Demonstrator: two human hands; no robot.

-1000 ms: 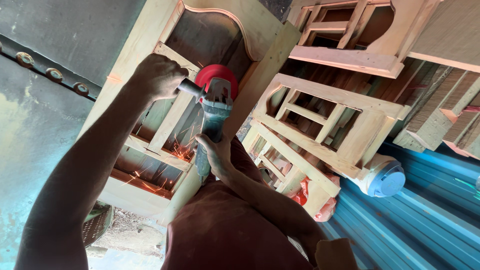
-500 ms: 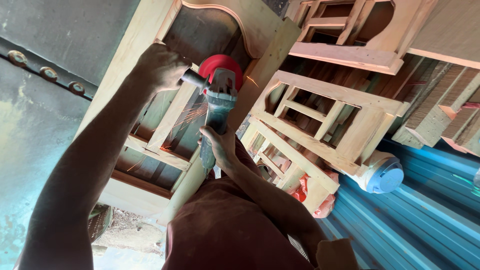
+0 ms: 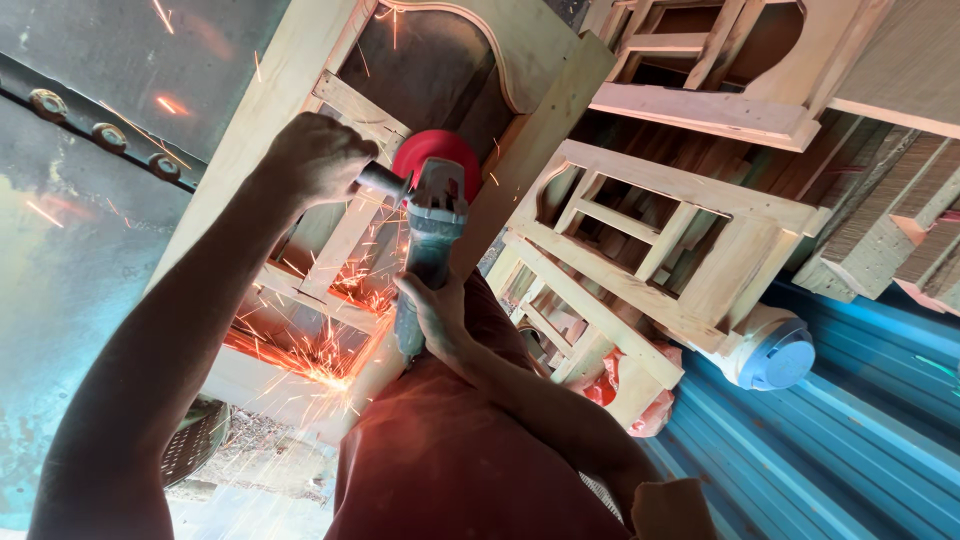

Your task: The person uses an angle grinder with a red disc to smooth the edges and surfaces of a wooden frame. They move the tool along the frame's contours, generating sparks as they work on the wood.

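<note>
pale wooden chair frames [image 3: 660,250] stacked at the right, over blue corrugated sheeting [image 3: 840,440]. a white container with a blue lid [image 3: 770,352] lies beside crumpled orange plastic [image 3: 650,400]. a dark riveted metal wall [image 3: 90,130] stands left.

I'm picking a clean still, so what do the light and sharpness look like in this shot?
Head view: sparks throw an orange glow over the wooden frame and leave streaks; the ground at the bottom is blown out white; the left hand and right hand on the grinder sit in dim shade yet fairly sharp.
</note>
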